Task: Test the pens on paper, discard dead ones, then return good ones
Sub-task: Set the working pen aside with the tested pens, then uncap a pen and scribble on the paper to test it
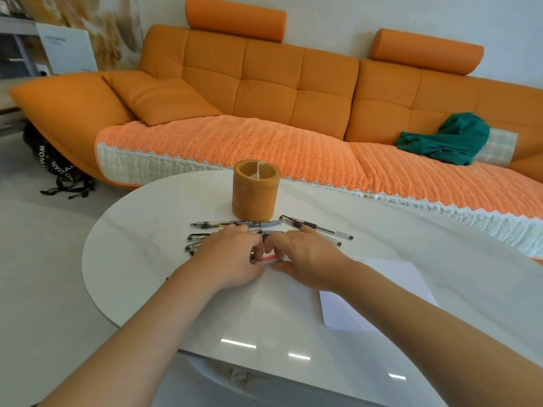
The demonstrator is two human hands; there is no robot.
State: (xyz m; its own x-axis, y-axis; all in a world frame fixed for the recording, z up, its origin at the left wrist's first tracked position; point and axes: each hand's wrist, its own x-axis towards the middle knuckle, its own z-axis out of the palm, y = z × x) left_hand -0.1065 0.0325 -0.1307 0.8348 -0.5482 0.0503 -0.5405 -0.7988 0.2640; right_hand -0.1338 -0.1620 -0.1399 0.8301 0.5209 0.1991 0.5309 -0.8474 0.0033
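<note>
So we had both hands down around the middle of the table (132,245). They were over the loose pens (316,227), which lay spread just in front of the pen holder (255,190) toward the far edge. Our left hand (232,254) and right hand (305,257) met on one red pen (269,257). The fingers (256,244) of both were curled in and pinching it, left on one end, right on the other, thumbs close together. That pen sat low, right by the far edge of the paper (346,315). The paper lay toward the near right side of the table, partly under our right forearm.

Our guess was that this was the uncapping bit of the test step: pen picked, nothing written with it yet. We couldn't tell if the cap was already off, since the fingers covered both ends.

The next move would need one hand to let go and the other to turn the tip down and scribble on a bare patch of paper. The free hand could probably go flat on the sheet, because that glossy top looked slippery. No bin for the dead ones was in view.
</note>
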